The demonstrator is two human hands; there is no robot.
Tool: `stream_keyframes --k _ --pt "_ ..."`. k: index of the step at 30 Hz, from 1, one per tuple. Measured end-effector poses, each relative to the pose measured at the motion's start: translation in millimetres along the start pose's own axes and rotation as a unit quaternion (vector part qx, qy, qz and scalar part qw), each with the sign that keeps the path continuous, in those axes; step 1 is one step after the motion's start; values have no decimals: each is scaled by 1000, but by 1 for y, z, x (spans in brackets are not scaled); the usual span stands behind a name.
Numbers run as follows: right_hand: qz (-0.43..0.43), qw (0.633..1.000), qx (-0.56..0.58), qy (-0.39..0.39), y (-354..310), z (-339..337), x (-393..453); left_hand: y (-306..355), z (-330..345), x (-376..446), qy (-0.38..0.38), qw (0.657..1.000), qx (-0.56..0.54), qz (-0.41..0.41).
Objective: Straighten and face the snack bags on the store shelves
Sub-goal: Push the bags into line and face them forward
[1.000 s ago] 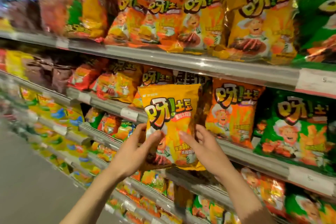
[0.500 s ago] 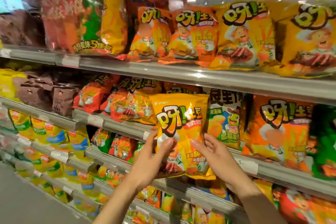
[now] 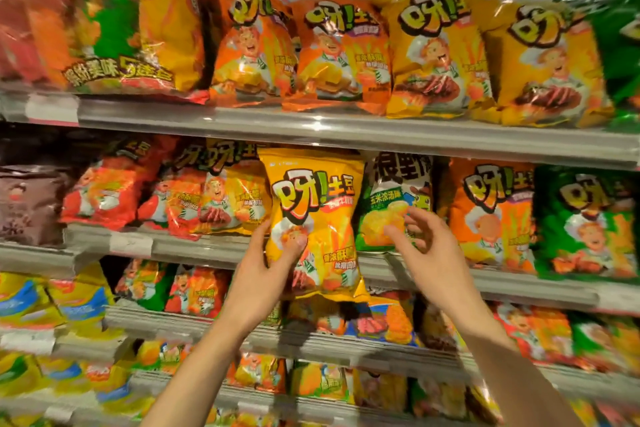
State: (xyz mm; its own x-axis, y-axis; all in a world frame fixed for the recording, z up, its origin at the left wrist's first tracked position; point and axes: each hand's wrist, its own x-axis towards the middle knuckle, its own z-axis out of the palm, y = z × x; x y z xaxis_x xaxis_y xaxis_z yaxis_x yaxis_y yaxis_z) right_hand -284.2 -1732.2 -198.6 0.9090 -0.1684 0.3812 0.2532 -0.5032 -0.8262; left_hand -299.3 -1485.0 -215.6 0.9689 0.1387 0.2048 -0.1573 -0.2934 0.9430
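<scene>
Two bare forearms rise from the bottom edge, sleeveless as far as the view shows. The left hand [image 3: 266, 274] and right hand [image 3: 429, 253] wear no gloves, rings or watch. Fingernails are short and unpainted.

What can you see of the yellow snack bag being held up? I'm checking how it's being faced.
The yellow snack bag is a glossy, puffed foil pouch with bold yellow-and-black lettering, a cartoon chef and a crimped top seam. It stands upright, front toward the camera, ahead of the second shelf, its bottom hanging below the shelf edge. The left hand grips its lower left, thumb across the front. The right hand is off it, fingers loosely curled beside its right edge.
</scene>
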Motion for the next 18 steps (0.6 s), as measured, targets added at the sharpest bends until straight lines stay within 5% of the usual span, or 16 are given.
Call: stream_keyframes --k 3,6,11,18 --pt "-15 989 -103 101 9 0 20 -1 -1 12 9 1000 -8 3" --pt "10 986 -142 87 13 9 42 -5 -2 20 11 1000 8 5" --pt "108 990 -78 43 24 13 63 -1 -1 28 17 999 29 16" --pt "115 992 13 41 35 8 70 -1 -5 35 33 998 38 25"
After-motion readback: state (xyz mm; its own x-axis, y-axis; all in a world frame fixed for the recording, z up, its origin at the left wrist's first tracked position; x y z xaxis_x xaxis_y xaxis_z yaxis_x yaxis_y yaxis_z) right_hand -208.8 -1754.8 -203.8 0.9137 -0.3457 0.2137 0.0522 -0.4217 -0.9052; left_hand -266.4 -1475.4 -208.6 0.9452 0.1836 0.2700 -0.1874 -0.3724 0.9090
